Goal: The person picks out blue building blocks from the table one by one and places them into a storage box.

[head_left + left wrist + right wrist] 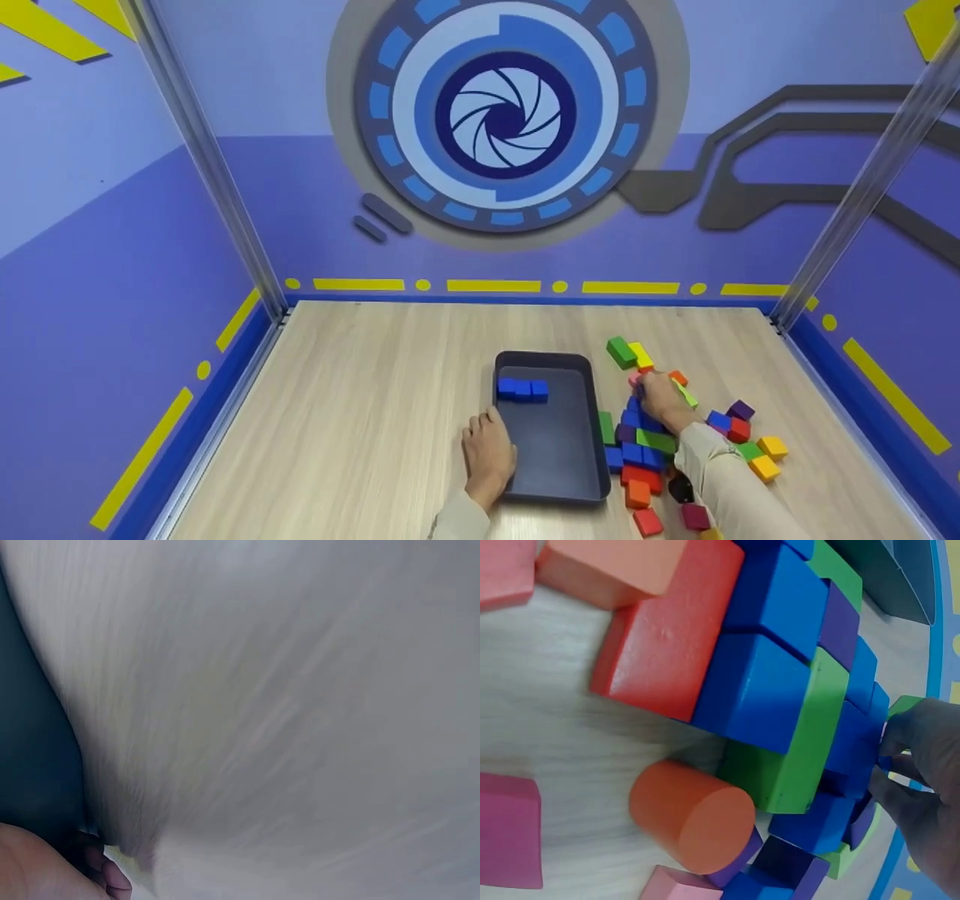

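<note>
while a bare right hand (666, 401) pinched a mostly hidden blue block (886, 763), a bare left hand (489, 454) gripped a dark grey rectangular tray (559, 450)

the blue block was toward the far part of a loose, many-coloured heap, right of the tray; fingers covered most of it, so its full shape could not be told. the right thumb and fingertips were clamped on it. near that hand, several blue cubes (772, 600) lay packed together, with a long green rectangular block (806, 750) among them and a red rectangular block (667, 637) toward the near end. an orange cylinder (692, 817) sat just beside the long green block.

inside the tray, three small blue cubes (523, 390) formed a row near the far left corner. the left hand's fingers were bent close together at the tray's left wall.

beyond the right forearm, a dark purple block (741, 409) and two yellow-orange blocks (765, 469) lay in a separate scatter. all of it rested on a pale wood-grain table (375, 420), and behind rose a blue-violet wall panel (277, 195) with a round shutter emblem (506, 120).
</note>
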